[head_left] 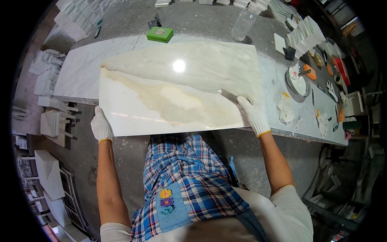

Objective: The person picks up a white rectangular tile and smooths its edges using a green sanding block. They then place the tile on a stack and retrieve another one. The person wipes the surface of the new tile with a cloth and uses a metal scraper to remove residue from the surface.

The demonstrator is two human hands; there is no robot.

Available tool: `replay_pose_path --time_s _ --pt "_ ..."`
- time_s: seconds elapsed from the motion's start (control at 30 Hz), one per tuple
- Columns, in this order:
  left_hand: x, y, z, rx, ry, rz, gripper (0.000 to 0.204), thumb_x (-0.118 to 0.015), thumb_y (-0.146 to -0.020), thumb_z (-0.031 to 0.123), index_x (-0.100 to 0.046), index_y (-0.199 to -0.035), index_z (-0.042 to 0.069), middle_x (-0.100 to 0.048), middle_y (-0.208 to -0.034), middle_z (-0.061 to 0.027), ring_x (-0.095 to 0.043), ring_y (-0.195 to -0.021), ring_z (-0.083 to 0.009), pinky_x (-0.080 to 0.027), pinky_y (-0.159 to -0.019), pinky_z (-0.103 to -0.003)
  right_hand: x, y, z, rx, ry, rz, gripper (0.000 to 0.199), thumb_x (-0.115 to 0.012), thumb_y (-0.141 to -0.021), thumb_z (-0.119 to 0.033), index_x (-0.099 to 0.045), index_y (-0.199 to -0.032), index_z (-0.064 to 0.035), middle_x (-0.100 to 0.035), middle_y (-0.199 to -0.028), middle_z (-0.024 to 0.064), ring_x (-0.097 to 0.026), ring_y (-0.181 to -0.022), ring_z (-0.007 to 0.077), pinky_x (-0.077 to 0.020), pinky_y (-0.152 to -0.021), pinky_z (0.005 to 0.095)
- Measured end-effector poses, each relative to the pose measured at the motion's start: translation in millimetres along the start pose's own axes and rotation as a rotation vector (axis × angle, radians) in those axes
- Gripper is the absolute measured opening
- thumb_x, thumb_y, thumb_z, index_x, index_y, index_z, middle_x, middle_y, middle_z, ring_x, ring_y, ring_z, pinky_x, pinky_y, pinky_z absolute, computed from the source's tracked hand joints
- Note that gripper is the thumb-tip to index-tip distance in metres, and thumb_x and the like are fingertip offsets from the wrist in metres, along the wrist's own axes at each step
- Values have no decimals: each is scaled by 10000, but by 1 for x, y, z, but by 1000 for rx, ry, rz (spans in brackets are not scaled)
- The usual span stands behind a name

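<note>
A polished white marble slab (pixel 173 101) with tan and grey veining lies in front of me, its near edge jutting past the worktable over my apron. My left hand (pixel 100 124), in a white knit glove, is closed on the slab's left edge near the front corner; its fingertips are partly hidden. At the right front corner my right hand (pixel 254 115), also gloved, grips a putty knife (pixel 228 95). White paste sits on the blade's tip, which is over the slab's face. Whether the right hand also holds the slab's edge, I cannot tell.
Beyond the slab are a green box (pixel 160 34) and a clear plastic bottle (pixel 243 25). To the right stand a bowl of white paste (pixel 298 82), a crumpled glove (pixel 285 108), an orange block (pixel 310 71) and stacked white tiles (pixel 305 36). More tile stacks (pixel 50 123) are at left.
</note>
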State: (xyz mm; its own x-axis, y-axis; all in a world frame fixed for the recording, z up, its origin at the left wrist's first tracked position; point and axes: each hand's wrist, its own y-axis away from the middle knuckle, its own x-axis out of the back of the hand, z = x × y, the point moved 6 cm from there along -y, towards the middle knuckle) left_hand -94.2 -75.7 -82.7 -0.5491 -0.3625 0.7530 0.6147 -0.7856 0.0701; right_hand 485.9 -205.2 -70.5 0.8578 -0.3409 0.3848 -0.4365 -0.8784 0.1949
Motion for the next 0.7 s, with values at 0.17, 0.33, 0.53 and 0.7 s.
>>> replay_pose_path --time_s 0.17,0.33,0.53,0.7 --pt "3 1 0 16 21 40 740 -488 -959 600 -700 -1020 -106 -722 -903 -181 -649 -825 -268 -474 -797 -403 3 7 -10 -127 -191 -29 281 -652 -938 -259 -716 -1068 -18 -638 -737 -3 -508 -599 54 -387 -523 216" --pt "1 6 5 -10 65 34 746 -462 -963 602 -701 -1026 -103 -722 -917 -193 -656 -844 -289 -479 -810 -411 34 21 -21 -146 -163 54 250 -654 -947 -255 -700 -1073 -44 -638 -779 -28 -480 -606 23 -357 -524 182" --pt "-5 0 -2 7 136 -17 736 -446 -963 602 -710 -1059 -78 -735 -963 -188 -677 -885 -300 -489 -842 -405 89 32 7 -141 -154 195 230 -648 -931 -208 -711 -1046 -18 -628 -750 -12 -457 -550 27 -346 -481 192" --pt "-7 -5 -8 5 206 -29 724 -463 -969 581 -698 -1064 -97 -732 -954 -176 -670 -866 -271 -492 -826 -388 107 48 22 -162 -144 249 202 -648 -924 -194 -711 -998 -17 -624 -743 -10 -461 -558 29 -345 -482 193"
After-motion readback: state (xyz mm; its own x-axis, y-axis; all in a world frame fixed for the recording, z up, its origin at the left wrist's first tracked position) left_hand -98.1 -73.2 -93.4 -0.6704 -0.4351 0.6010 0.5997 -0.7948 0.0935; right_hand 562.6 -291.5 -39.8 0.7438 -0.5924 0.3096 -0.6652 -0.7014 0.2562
